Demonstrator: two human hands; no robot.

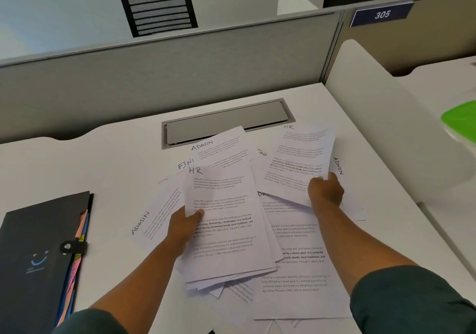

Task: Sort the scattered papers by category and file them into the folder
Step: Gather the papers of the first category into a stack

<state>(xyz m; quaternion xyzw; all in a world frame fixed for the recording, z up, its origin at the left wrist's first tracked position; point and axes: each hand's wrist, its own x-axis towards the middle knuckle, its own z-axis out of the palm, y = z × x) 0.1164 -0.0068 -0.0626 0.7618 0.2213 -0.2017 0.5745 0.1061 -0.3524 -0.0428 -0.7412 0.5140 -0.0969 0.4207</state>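
Note:
White printed sheets lie scattered over the white desk, hand-labelled ADMIN, HR and FIN at their tops. My left hand grips the left edge of a sheet marked HR, lifted a little over the pile. My right hand holds a second HR sheet by its lower right corner, raised and tilted. An ADMIN sheet lies behind them, another ADMIN sheet to the left. The black expanding folder lies closed at the desk's left, coloured tabs showing at its side.
A grey cable-tray lid is set into the desk behind the papers. A grey partition runs along the back, and a white divider stands at the right. A green object sits on the neighbouring desk.

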